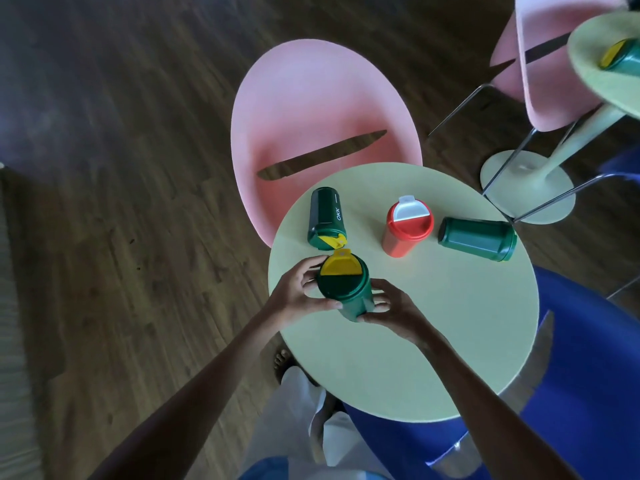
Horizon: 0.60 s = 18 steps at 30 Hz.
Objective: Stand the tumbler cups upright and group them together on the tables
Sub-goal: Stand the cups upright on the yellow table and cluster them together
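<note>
A green tumbler with a yellow lid flap (343, 282) stands upright near the left edge of the round pale-green table (450, 323). My left hand (298, 292) grips its left side and my right hand (391, 306) grips its lower right side. Just behind it a second green tumbler (325, 216) lies on its side, lid toward me. A red tumbler with a white flap (405, 226) stands upright mid-table. A third green tumbler (478, 239) lies on its side at the right.
A pink chair (311, 109) sits behind the table and a blue chair (571, 375) at its right. A second pale-green table (602, 71) at the top right carries another lying green tumbler (623, 58), next to another pink chair (540, 64). The floor is dark wood.
</note>
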Motion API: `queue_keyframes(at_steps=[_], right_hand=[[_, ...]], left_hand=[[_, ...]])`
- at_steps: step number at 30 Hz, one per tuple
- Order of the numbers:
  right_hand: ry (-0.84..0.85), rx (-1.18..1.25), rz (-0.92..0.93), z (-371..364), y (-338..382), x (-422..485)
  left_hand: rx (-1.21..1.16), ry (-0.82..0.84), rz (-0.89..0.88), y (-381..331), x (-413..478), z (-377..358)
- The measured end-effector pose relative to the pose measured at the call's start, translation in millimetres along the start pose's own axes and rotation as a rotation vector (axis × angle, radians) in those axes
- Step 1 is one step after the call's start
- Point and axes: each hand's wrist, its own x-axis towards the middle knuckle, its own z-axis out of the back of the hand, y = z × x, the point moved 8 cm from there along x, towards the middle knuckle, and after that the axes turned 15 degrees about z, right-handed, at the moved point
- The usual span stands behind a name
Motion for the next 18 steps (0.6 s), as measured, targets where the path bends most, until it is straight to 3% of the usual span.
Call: queue_keyframes(at_steps=[10, 18], right_hand=[[-0.015, -0.040, -0.013, -19.4, -14.2, 1.9], [-0.063, -0.013, 0.005, -21.7, -18.1, -3.0]], left_hand=[[0.198, -0.041, -0.122, 12.6, -2.9, -3.8], [0.248, -0.046, -0.122, 18.4, -4.6, -8.1]])
